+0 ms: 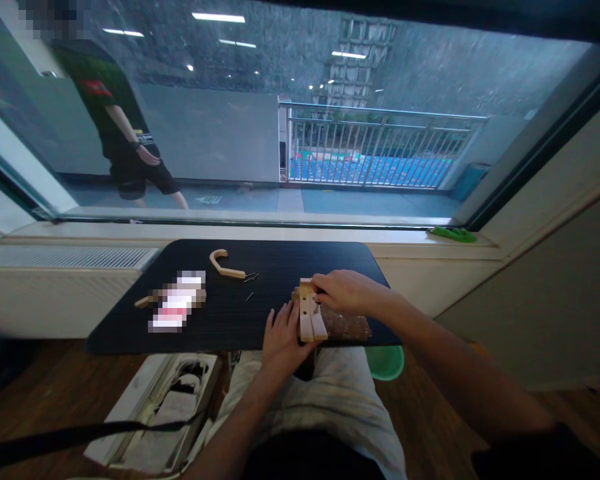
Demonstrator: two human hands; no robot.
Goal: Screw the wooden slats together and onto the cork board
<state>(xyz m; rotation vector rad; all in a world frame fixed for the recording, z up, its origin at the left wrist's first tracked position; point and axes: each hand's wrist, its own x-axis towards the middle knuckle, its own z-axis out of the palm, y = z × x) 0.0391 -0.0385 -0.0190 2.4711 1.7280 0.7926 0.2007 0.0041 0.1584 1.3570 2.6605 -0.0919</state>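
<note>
A pale wooden piece (306, 319) with dark round holes lies across a brown block (347, 325) that looks wrapped in clear plastic, near the front edge of the black table. My left hand (283, 337) grips the wooden piece from its left side, with the thumb at its near end. Over its upper right part, my right hand (347, 292) is closed in a pinch, and whatever sits between those fingertips is too small or hidden to make out. A curved wooden hook (226, 268) and several screws (251, 277) rest on the table to the left.
The black table (260, 327) stands against the window sill. A blurred-out item (180, 303) lies on its left side. Beneath are an open white case (155, 413) and a green bowl (387, 363). Green cloth (453, 234) lies on the sill. Outside the glass, a person (115, 120) walks.
</note>
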